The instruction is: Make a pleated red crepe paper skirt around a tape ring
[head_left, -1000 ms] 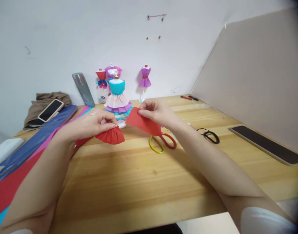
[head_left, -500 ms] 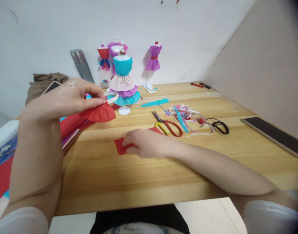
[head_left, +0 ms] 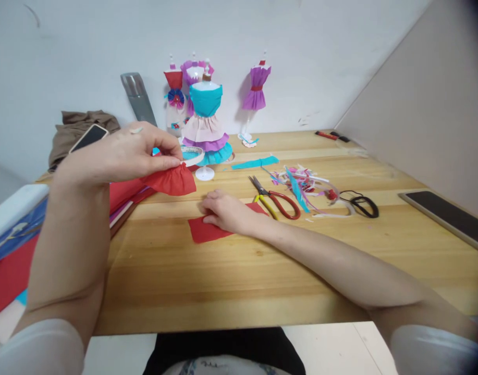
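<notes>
My left hand (head_left: 145,148) is closed in a pinch on a gathered red crepe-paper ruffle (head_left: 172,180), held above the table. A white tape strip (head_left: 197,159) curls away from the ruffle's top edge, beside my fingertips. My right hand (head_left: 225,211) lies low over a flat red paper strip (head_left: 207,232), fingers loosely bent and apart, gripping nothing I can see. To its right lie red-handled scissors (head_left: 280,203) with blades parted, and a yellow-handled tool (head_left: 267,207) partly covered by them.
Behind my hands stands a dress form (head_left: 205,112) in blue, pink and purple; several others line the wall. Paper scraps (head_left: 301,185), a black cord (head_left: 366,204) and a dark tablet-like slab (head_left: 445,216) are on the right. Folded papers, a phone (head_left: 89,138) and a grey bottle (head_left: 139,99) are left.
My right hand has shifted slightly away from me across the red strip, uncovering more of its near side. My left hand keeps its pinch on the ruffle. The view has turned slightly left.
</notes>
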`<state>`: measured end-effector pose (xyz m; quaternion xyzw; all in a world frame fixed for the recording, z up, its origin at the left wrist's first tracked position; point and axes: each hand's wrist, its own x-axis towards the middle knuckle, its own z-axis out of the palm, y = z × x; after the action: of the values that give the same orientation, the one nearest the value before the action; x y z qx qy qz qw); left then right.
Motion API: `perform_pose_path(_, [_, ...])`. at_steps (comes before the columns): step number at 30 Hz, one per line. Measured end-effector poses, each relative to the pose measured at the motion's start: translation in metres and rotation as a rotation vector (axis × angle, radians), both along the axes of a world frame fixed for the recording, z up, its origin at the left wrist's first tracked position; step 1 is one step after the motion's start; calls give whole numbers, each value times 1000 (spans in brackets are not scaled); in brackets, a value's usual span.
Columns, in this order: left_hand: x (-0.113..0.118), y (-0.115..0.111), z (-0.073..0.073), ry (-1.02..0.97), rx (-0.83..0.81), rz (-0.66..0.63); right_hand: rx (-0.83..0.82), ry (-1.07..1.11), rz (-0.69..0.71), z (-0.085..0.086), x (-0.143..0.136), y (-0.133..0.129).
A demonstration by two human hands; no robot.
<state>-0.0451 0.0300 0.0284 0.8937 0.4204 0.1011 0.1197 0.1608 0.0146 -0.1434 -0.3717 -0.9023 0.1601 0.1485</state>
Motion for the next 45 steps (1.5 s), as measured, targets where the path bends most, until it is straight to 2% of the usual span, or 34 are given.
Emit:
perform_pose_path(4, [1, 0, -1, -51, -54, 46, -87, 57, 55, 6, 6, 2])
perform_pose_path(9, [-3, 6, -6, -181, -92, 44, -218, 89, -54, 17, 17, 5])
perform_pose_path(13, [-4, 8, -6, -110, -57, 30, -151, 53, 76, 10, 14, 4])
perform_pose_path(16, [-4, 6, -4, -33, -22, 13, -188, 44, 138, 9, 12, 4])
perform_pose_path(20, [-4, 4, -3, 62, 26, -29, -318, 77, 88, 25, 22, 9])
perform_pose_path(24, [-8, 6, -4, 58, 86, -68, -438, 188, 23, 44, 41, 19])
perform_pose_path(29, [-10, 11, -3, 39, 71, -187, -505, 353, -89, 54, 54, 25])
perform_pose_path(32, [-8, 12, -4, 7, 24, -209, -564, 409, -117, 57, 53, 25])
perform_pose_path(37, [-3, 12, -11, -137, -112, -147, -710, 515, -115, 71, 56, 17])
perform_pose_path(41, [-3, 12, -13, -166, -21, -189, -668, 536, -103, 88, 64, 8])
perform_pose_path(45, [-5, 11, -12, -142, 76, -232, -720, 568, -111, 97, 70, 3])
